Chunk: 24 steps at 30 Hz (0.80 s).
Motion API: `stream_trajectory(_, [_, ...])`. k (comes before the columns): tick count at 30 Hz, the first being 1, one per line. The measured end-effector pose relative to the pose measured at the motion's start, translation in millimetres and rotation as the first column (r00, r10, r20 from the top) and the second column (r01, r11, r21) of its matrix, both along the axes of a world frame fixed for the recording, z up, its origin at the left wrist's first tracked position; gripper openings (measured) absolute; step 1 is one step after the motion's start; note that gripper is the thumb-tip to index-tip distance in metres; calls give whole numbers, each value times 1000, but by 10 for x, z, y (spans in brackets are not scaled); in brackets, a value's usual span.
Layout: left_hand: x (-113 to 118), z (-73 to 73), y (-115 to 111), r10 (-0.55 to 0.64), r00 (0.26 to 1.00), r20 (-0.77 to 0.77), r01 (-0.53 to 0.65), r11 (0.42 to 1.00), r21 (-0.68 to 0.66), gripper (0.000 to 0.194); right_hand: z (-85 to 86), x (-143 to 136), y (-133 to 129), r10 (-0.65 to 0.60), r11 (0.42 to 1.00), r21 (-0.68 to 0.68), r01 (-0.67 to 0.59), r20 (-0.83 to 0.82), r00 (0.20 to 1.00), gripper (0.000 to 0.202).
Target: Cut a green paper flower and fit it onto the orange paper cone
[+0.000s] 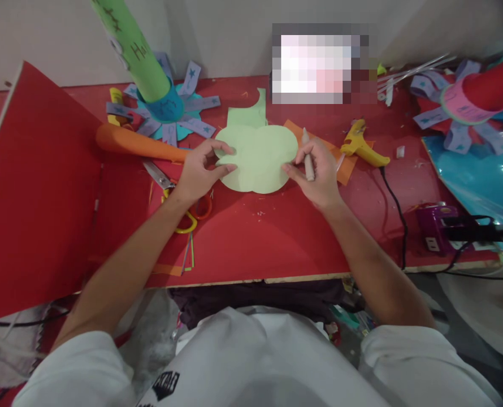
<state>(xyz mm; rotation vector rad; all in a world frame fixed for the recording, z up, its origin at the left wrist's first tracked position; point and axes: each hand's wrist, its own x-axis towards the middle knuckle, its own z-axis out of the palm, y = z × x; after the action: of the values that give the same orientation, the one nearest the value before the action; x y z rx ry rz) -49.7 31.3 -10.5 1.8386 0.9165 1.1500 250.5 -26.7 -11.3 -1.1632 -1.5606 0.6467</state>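
A pale green paper cutout (255, 158) with rounded lobes is held just above the red table (268, 243). My left hand (204, 169) pinches its left edge between thumb and fingers. At the right edge, my right hand (317, 169) grips the paper with thumb and forefinger, and a light-coloured pen (308, 155) is tucked in the same hand. Behind the cutout lies a green paper scrap (246, 116) with a curved cut edge. Orange paper (347, 169) lies partly behind my right hand.
Scissors (186, 223) lie by my left forearm, near an orange paper cone (141, 144). A green paper tube (139, 53) stands behind. To the right are a yellow glue gun (364, 147) with its cord, a purple box (438, 226) and blue sheets (476, 175). A red board (39, 192) rises at left.
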Motion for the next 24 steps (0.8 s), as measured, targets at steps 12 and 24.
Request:
stream_trajectory(12, [25, -32, -7, 155, 987, -35, -153, 987, 43, 46, 81, -32, -21, -56, 997, 45, 55, 6, 998, 39])
stream_trajectory(24, [39, 10, -38, 169, 984, -61, -162, 981, 107, 50, 18, -8, 3, -87, 995, 62, 85, 31, 996, 39])
